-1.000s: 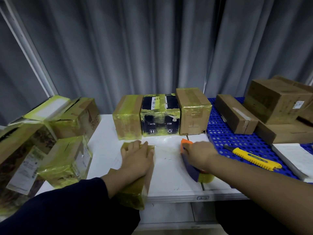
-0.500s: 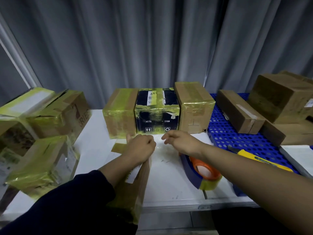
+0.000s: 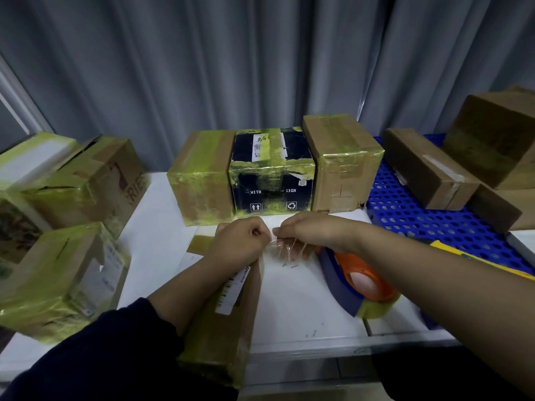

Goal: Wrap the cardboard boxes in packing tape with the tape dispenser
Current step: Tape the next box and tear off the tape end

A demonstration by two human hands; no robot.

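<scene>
Tape strip [image 3: 286,248] pinched at far end of cardboard box [image 3: 228,311]
Left hand [image 3: 240,241] and right hand [image 3: 312,233] both gripped the clear strip, fingers curled, hands close together; box lay under left forearm; tape dispenser [image 3: 359,282] lay on its side just under right wrist
</scene>
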